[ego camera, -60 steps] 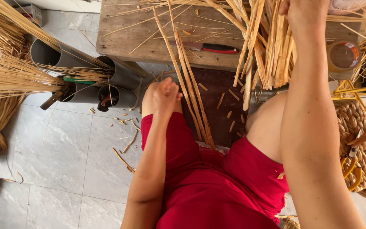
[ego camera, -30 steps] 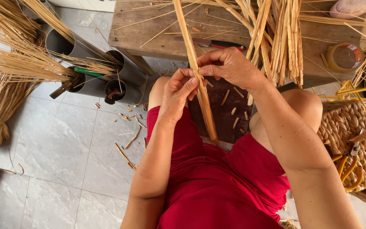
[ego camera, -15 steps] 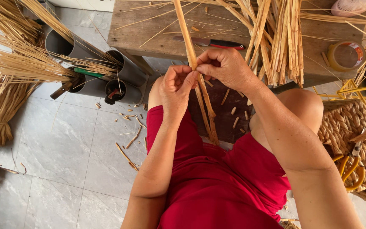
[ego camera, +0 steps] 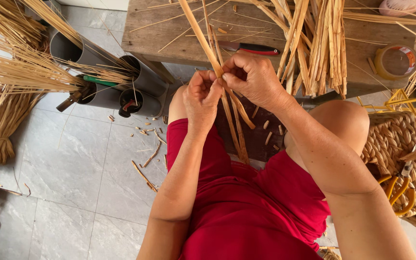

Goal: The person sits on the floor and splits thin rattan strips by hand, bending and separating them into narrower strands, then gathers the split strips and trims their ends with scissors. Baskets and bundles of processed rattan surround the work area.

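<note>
My left hand [ego camera: 201, 94] and my right hand [ego camera: 252, 77] meet above my lap, both pinching the same few long tan reed strips [ego camera: 233, 123]. The strips run from the wooden bench top down between my knees. A bundle of more reed strips [ego camera: 319, 43] lies on the bench just right of my right hand. A knife with a red and black handle [ego camera: 249, 48] rests on the bench behind my hands.
A low wooden bench [ego camera: 169, 36] spans the top. Grey pipes [ego camera: 97, 62] holding straw bundles [ego camera: 20, 72] lie on the tiled floor at left. A woven basket [ego camera: 400, 144] stands at right, a round tape roll [ego camera: 395, 60] on the bench. Reed scraps [ego camera: 145, 175] litter the floor.
My right hand came down from the bundle on the bench and joined my left hand on the strips. Both hands have since stayed together, shifting slightly upward.
</note>
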Demonstrator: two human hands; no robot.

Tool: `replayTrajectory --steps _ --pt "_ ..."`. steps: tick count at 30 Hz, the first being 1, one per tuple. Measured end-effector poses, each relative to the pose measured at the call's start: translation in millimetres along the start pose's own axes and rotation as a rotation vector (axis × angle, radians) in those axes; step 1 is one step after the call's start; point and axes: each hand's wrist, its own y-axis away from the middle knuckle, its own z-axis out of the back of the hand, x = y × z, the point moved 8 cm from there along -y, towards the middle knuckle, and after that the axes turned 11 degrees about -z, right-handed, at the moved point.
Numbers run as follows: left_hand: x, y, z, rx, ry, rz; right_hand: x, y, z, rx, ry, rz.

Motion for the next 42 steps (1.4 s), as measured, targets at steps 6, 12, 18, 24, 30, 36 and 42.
replayTrajectory --steps 6,12,18,24,30,36,42 --pt "-29 26 -44 0.398 0.179 -0.107 -2 -19 10 -0.237 0.252 0.086" --pt "-24 -5 9 0.055 0.585 0.132 -51 -19 74 -0.294 -0.2 -0.177" --pt "-24 -16 76 -0.14 0.85 0.044 -55 -11 151 -0.653 -0.122 0.055" --pt "-59 -24 194 -0.293 0.924 -0.226 -100 3 219 -0.867 -0.46 -0.22" --pt "-85 -14 219 -0.366 0.82 -0.287 -88 20 220 -0.79 -0.65 -0.223" --pt "-30 -6 63 -0.126 0.406 -0.021 -41 -4 84 -0.059 -0.444 -0.233" --pt "10 8 -56 0.274 0.271 0.182 -21 -11 43 0.106 -0.108 -0.2"
